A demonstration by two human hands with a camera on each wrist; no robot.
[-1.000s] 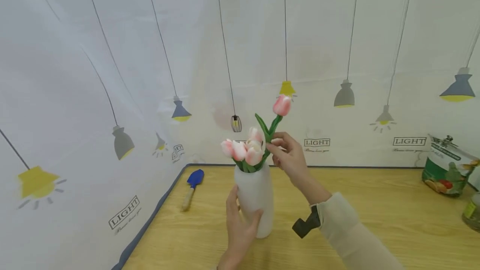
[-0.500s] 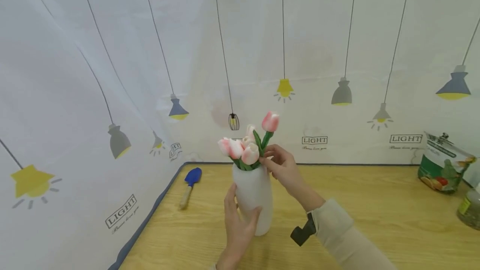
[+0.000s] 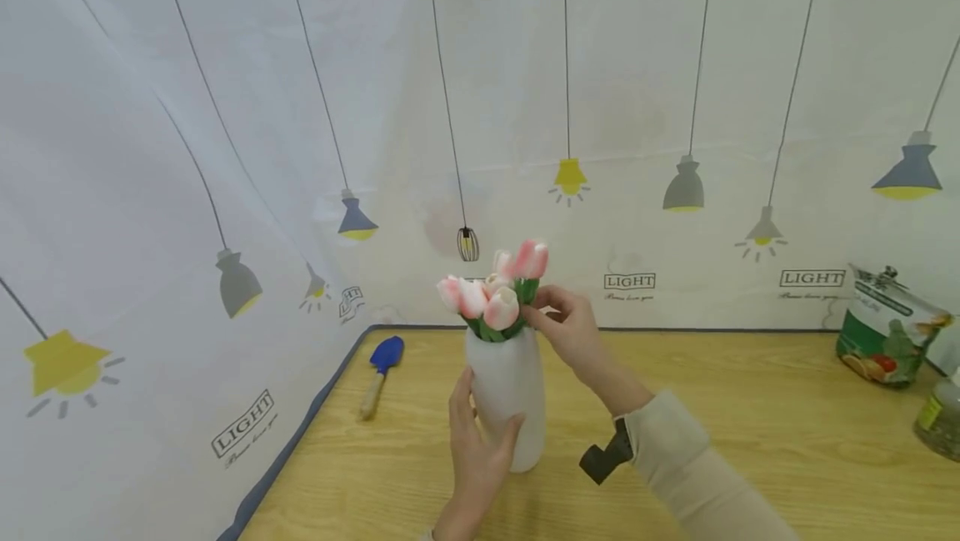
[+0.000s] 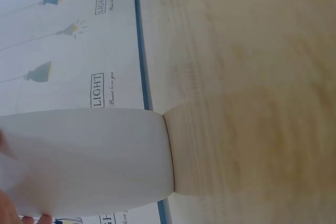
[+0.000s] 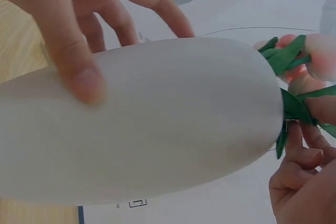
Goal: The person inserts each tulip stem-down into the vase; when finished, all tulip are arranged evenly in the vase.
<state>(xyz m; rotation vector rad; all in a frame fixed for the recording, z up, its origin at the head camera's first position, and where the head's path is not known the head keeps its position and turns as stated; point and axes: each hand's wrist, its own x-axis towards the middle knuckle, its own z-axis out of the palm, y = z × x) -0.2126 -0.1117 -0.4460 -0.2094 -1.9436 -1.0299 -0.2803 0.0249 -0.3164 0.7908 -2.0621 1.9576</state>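
A white vase (image 3: 510, 383) stands upright on the wooden table, with several pink-and-white tulips (image 3: 472, 299) in its mouth. My left hand (image 3: 476, 462) grips the vase low on its body, thumb on the near side and fingers round the left. At the vase's right rim, my right hand (image 3: 566, 324) pinches the green stem of a pinker tulip (image 3: 532, 259), whose bloom stands slightly above the others. The right wrist view shows those fingertips (image 5: 294, 137) among the green leaves (image 5: 296, 106) just at the mouth. Inside the vase, the stems are hidden.
Left of the vase lies a small blue trowel (image 3: 384, 366) with a wooden handle. At the far right stand a green-and-white food bag (image 3: 885, 333) and a glass jar (image 3: 941, 420). A lamp-printed sheet (image 3: 637, 91) borders the table's back and left.
The right hand has lowered the pinker tulip down and left, so its bloom now sits close to the bunch. The left hand keeps its hold on the vase.
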